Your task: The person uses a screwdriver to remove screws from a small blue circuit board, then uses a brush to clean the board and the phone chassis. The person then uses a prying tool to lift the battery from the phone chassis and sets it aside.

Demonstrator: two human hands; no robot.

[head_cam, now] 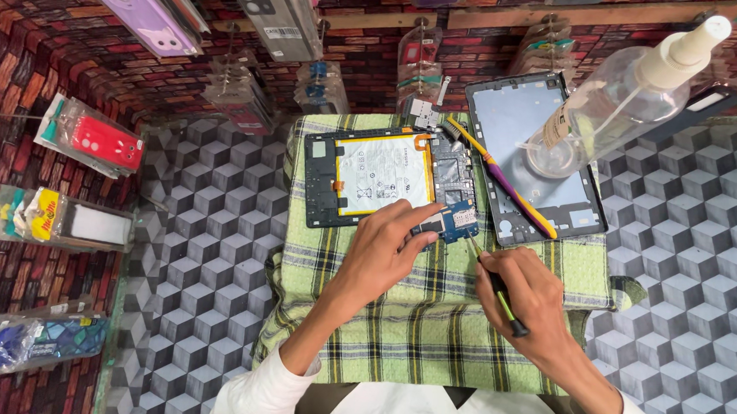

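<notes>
- Opened black tablet [370,181], white battery exposed, lay on our green plaid cloth [429,324].
- Left hand [382,255]: fingers [425,234] spread flat, pressing the tablet's lower edge, gripping nothing.
- Right hand [528,298]: fingers curled round a thin green-black screwdriver [494,283], tip just beside the blue circuit board [456,220].

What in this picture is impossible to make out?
- Head view: the tool tip at the opened tablet is too small to identify.
- The left hand covers the tablet's lower edge.
- The right hand hides the tool's middle.
- The spray bottle blurs the back cover behind it.
- Hanging phone cases are cut off by the top edge.
</notes>
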